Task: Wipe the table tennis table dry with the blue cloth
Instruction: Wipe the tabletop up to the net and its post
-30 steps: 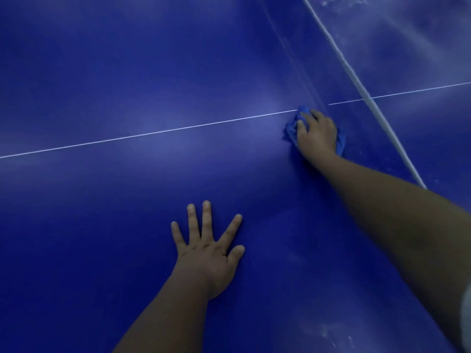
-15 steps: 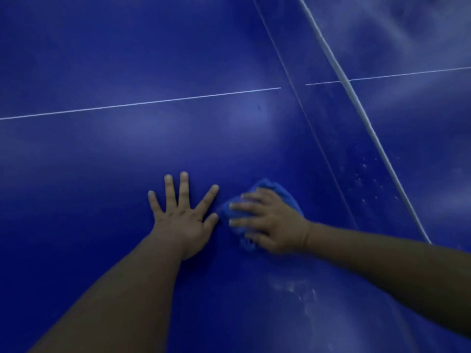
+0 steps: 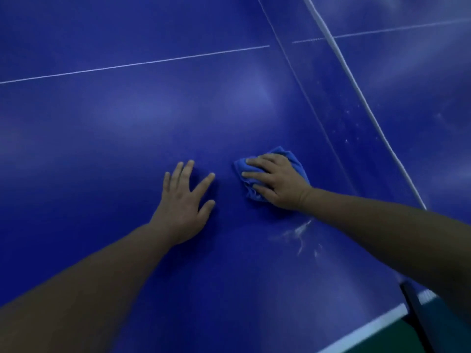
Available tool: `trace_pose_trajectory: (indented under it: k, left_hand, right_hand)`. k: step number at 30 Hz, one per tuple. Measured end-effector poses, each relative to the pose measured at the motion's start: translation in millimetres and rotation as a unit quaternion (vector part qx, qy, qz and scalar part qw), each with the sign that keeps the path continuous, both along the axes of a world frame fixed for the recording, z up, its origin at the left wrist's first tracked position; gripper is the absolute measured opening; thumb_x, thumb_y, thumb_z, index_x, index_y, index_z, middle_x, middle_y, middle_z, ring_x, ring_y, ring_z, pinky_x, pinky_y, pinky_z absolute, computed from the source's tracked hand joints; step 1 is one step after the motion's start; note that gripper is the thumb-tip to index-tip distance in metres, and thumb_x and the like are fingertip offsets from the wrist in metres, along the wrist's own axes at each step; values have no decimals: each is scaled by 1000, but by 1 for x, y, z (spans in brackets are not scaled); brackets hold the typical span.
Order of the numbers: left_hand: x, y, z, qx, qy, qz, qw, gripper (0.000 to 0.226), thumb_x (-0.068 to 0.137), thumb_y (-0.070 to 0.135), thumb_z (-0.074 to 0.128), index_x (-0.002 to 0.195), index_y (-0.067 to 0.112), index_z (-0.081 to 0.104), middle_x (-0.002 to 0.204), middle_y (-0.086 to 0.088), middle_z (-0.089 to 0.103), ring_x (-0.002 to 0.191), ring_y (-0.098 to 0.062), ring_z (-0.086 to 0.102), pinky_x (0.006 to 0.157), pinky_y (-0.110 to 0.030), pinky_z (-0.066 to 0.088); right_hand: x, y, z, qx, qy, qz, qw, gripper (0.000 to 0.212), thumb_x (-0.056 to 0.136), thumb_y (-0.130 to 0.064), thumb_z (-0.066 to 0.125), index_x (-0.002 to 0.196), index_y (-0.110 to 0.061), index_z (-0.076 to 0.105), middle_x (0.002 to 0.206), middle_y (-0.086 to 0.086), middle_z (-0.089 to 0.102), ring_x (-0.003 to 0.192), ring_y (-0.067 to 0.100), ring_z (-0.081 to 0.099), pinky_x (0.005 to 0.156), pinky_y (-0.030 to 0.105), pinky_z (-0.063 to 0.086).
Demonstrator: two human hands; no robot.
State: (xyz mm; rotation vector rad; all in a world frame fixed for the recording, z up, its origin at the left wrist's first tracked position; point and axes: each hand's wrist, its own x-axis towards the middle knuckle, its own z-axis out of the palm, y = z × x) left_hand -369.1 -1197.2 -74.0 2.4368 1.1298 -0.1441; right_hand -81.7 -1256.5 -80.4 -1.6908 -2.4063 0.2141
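Blue cloth (image 3: 290, 157): crumpled into a wad, lying on the tabletop (image 3: 127, 149). Tabletop: dark blue, glossy, thin white lines; pale streaks and droplets just beside the cloth.

Looks like an indoor ping-pong room or sports hall to me. Nearly the whole shot is a blue table tennis table (image 3: 127, 149) with a thin white centre line (image 3: 132, 64) running from 9 o'clock toward 1. The net (image 3: 356, 90), with white tape along its top, cuts from 12 o'clock down to 4. At 5 o'clock there's the white edge line (image 3: 369, 327), a dark net post (image 3: 418, 319) and green floor (image 3: 387, 341) past it. It's dim, with soft pale glare on the surface.
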Motion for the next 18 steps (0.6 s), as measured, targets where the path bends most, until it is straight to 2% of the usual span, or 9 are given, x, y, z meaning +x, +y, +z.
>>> trace_pose_trajectory:
  k: [4,7,11,14,16,17,18]
  left_hand:
    - [-13,-54,-7,21,-30,-47,998,65,96,56,17,157,33,22,167,-11,-6,152,-25,-18,121,-46,-15]
    - [-24,-92,-11,20,-34,-74,996,63,98,52,20,157,32,23,166,-12,-5,152,-24,-19,121,-47,-13]
    - [-39,-134,-10,11,-22,-110,994,64,98,54,18,158,32,21,166,-11,-7,152,-23,-21,121,-50,-13]
    - [-48,-159,-8,8,-11,-138,990,68,96,55,15,159,30,21,166,-11,-6,153,-26,-17,122,-53,-9]
    - [-51,-175,-4,4,-1,-165,986,71,94,57,10,159,30,18,167,-11,-8,152,-26,-17,121,-51,-13]
    - [-52,-182,-2,1,0,-175,984,73,92,58,8,159,29,16,167,-10,-8,152,-25,-18,121,-50,-15]
    - [-53,-188,0,-2,1,-183,983,75,91,59,6,160,29,14,167,-10,-9,152,-25,-19,120,-48,-17]
  right_hand:
    - [-28,-111,-3,-41,30,47,998,37,102,-35,49,128,-18,69,142,7,58,122,34,51,108,47,36]
    - [-52,-204,-1,-42,40,24,998,37,105,-36,45,128,-20,69,145,3,56,127,31,49,111,43,34]
    - [-75,-297,-7,-36,36,-89,995,37,107,-39,44,128,-20,69,144,2,55,126,30,49,107,42,37]
    - [-86,-343,-3,-32,2,-204,978,45,108,-42,38,122,-18,72,138,3,55,115,31,53,95,43,42]
    - [-93,-368,9,-39,-13,-336,941,44,106,-42,40,125,-17,71,135,7,58,112,34,59,91,43,50]
    - [-94,-382,15,-51,-2,-440,897,41,104,-39,45,128,-15,67,135,9,59,114,36,61,92,44,52]
    - [-94,-393,18,-47,30,-554,830,39,102,-36,50,130,-12,64,135,12,58,115,39,60,93,45,52]
